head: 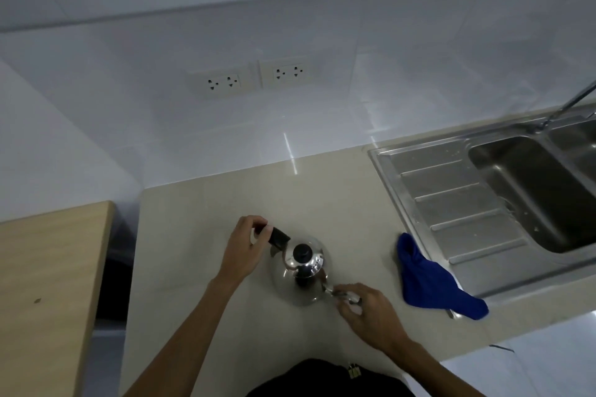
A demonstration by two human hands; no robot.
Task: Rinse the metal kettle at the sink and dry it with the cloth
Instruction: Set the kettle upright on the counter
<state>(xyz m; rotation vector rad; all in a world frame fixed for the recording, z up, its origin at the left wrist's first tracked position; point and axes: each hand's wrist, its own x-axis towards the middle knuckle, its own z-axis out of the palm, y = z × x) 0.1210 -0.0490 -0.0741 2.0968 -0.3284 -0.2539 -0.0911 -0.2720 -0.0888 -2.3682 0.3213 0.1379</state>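
A shiny metal kettle (290, 280) with a black lid knob stands on the beige counter (200, 235). My left hand (245, 248) is wrapped around its black handle at the upper left. My right hand (371, 313) pinches the spout at the kettle's lower right. A blue cloth (432, 280) lies crumpled to the right, partly over the front corner of the steel sink's drainboard (458, 203). The sink basin (532, 190) lies further right, with the tap (567, 103) above it.
Two double wall sockets (251, 77) sit on the white tiled wall behind the counter. A wooden surface (48, 284) stands at the left, separated from the counter by a dark gap. The counter's front edge is just below my arms.
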